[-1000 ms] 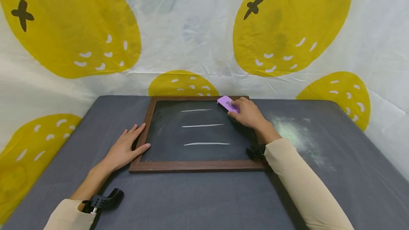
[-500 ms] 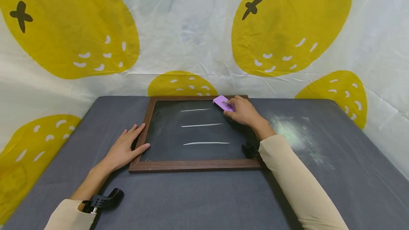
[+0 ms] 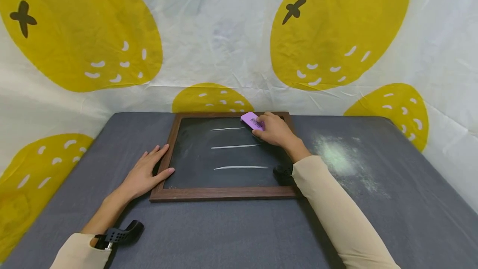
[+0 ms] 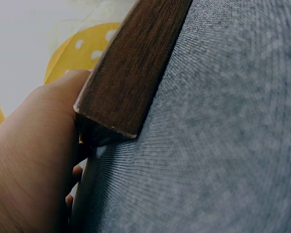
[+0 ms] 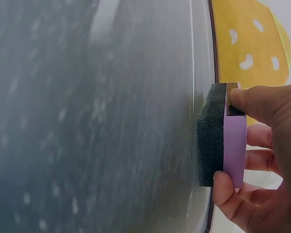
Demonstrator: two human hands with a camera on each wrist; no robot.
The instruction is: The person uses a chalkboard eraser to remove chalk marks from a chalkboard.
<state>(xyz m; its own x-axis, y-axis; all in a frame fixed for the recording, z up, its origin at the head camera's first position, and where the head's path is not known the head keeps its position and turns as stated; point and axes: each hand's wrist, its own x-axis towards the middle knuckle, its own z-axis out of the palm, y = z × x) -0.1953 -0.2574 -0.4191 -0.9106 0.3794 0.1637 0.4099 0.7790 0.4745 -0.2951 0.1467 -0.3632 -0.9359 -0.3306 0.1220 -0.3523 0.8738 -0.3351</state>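
A small chalkboard [image 3: 194,179] with a brown wooden frame [image 3: 228,193] lies on the table. Three white chalk lines cross it: a top line [image 3: 225,128], a middle line [image 3: 235,146] and a bottom line [image 3: 240,167]. My right hand [image 3: 275,131] grips a purple chalkboard eraser [image 3: 252,121] at the right end of the top line. In the right wrist view, the eraser's black felt [image 5: 211,141] faces the board, held between thumb and fingers. My left hand [image 3: 145,174] rests on the frame's left side, fingers extended and thumb over the wood.
Dark grey cloth covers the table [image 3: 224,231]. To the board's right is a pale chalk-dust smear [image 3: 337,157]. Behind the table hangs a white curtain [image 3: 220,32] with yellow fruit prints. A black camera mount [image 3: 125,232] sits at the left wrist.
My right hand has slid the eraser leftward along the board's upper part, up to the top line's right end. The left hand stays on the frame.
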